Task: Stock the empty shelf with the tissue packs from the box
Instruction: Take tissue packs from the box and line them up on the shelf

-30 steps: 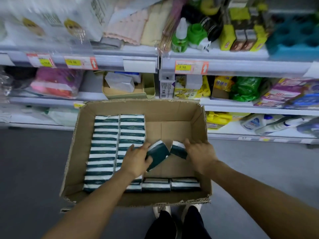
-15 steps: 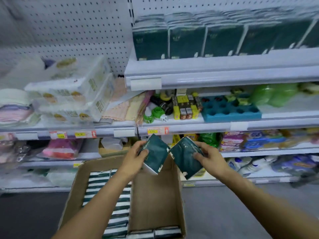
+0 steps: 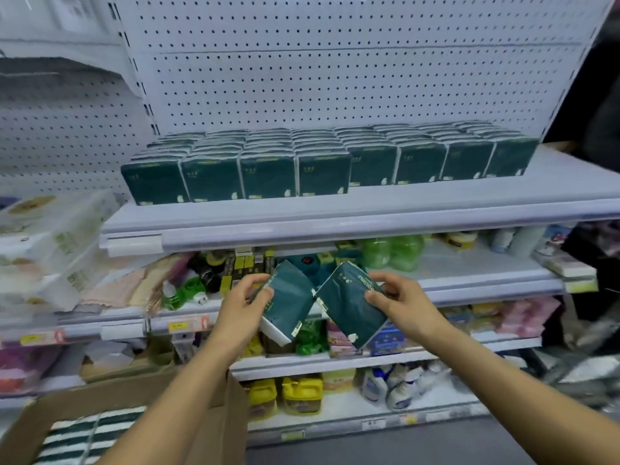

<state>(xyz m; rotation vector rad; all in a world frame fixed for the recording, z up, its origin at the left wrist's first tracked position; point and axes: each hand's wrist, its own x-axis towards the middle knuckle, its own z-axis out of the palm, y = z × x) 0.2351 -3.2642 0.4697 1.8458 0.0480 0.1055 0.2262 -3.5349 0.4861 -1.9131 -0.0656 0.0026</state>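
Green tissue packs are sitting tilted and touching, one pinched in the left hand and one in the right hand, below the top shelf and above the box, and might be slipping if bumped.

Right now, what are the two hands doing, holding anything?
Left hand: grips a dark green tissue pack, tilted.
Right hand: grips a second tissue pack, also tilted.
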